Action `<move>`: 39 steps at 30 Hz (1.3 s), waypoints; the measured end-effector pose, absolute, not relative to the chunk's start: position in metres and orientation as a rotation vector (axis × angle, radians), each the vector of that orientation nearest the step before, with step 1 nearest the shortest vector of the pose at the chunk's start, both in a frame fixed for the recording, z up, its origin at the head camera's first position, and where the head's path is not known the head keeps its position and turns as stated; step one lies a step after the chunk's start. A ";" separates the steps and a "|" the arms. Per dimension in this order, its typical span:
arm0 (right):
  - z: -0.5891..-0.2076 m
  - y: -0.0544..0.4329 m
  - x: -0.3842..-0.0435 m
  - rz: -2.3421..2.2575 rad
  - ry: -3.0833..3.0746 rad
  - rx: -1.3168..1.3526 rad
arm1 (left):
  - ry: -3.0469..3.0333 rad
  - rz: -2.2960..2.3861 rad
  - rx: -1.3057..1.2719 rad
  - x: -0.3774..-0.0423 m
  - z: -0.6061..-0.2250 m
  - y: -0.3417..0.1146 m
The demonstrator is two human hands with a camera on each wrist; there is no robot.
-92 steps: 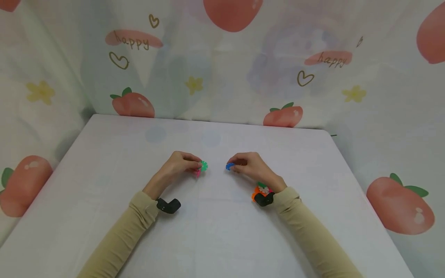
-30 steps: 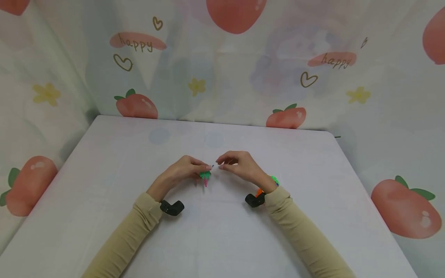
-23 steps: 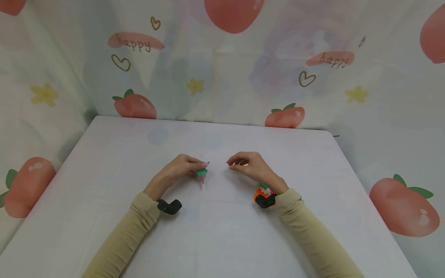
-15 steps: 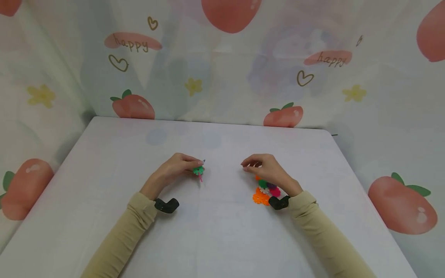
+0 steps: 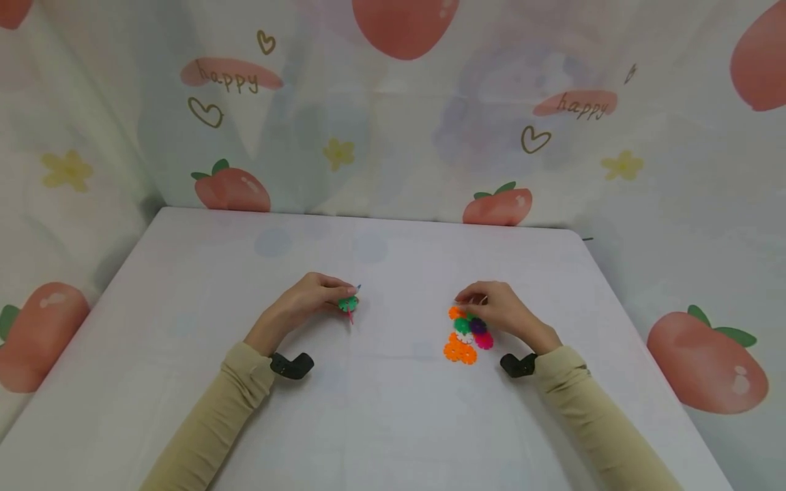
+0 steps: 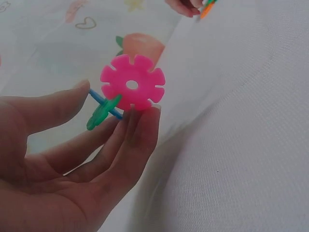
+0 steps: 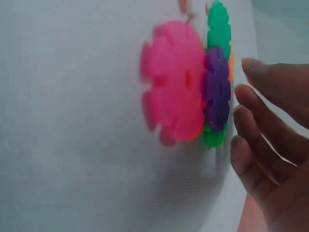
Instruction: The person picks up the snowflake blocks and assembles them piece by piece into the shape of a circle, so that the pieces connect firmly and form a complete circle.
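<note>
On my feed, left hand [image 6: 72, 164] pinches the blue disc [image 6: 97, 95] edge-on, green disc [image 6: 100, 115] and pink disc [image 6: 149, 87] attached; I'd want that grip light, steady. Right hand [image 5: 502, 307], fingers apart, seemingly empty, just beside the loose discs [image 5: 464, 337] on the worktop [image 5: 393, 409]. I'd pinch one by its rim, slots uncovered, without scattering the rest.

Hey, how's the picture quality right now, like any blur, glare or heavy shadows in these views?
Head view: dim, fairly even light, soft shadows beside the sleeves, no strong glare on the table; left wrist view: the joined discs look fairly crisp, with a grey shadow on the table; right wrist view: the close-up pink disc has soft edges, with a blurry shadow below it.
</note>
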State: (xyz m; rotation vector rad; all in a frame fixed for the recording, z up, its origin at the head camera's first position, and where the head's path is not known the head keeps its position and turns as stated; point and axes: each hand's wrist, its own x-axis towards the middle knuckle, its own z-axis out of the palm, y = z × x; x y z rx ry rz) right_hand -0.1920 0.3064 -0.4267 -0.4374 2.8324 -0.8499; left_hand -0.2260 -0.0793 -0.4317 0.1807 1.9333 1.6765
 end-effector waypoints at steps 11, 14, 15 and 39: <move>-0.430 0.306 -0.193 -0.817 2.773 -0.388 | 1.944 1.657 0.201 -0.224 -0.433 -0.078; -0.428 0.307 -0.194 -0.807 2.756 -0.358 | 1.940 1.661 0.199 -0.225 -0.432 -0.077; -0.427 0.306 -0.194 -0.804 2.755 -0.357 | 1.939 1.663 0.198 -0.225 -0.433 -0.077; -0.430 0.272 -0.199 -1.197 2.722 -0.425 | 1.946 1.652 0.206 -0.227 -0.435 -0.078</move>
